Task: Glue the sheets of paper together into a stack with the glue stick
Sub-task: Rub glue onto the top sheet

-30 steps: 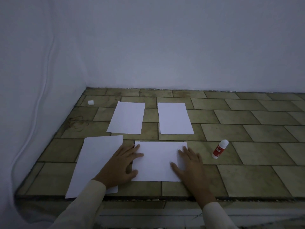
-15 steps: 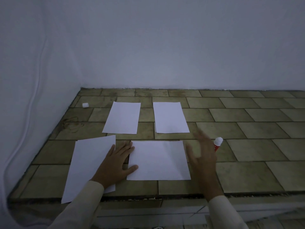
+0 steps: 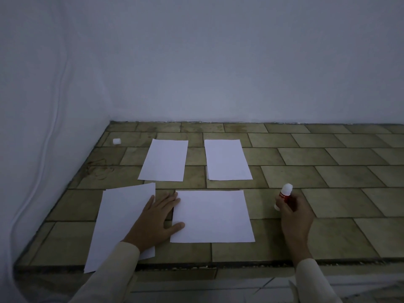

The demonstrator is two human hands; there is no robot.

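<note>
Several white sheets lie on the tiled surface. A landscape sheet (image 3: pixel 213 216) lies in front of me. My left hand (image 3: pixel 156 220) rests flat with fingers spread, its thumb and fingertips on that sheet's left edge, its palm over the near-left sheet (image 3: pixel 118 219). Two more sheets lie farther back, the back-left sheet (image 3: pixel 165 162) and the back-right sheet (image 3: pixel 227 159), which looks like a small stack. My right hand (image 3: pixel 294 213) is closed around the red glue stick (image 3: pixel 285 193), whose white cap points up and away.
The tiled slab (image 3: pixel 328 193) ends in a front edge near my wrists. White walls close it at the back and left. A small white cap-like object (image 3: pixel 116 141) sits in the far-left corner. A white cable (image 3: pixel 43 149) runs down the left wall.
My right hand left the landscape sheet, moved right and closed on the glue stick. My left hand stayed on the sheet's left edge.
</note>
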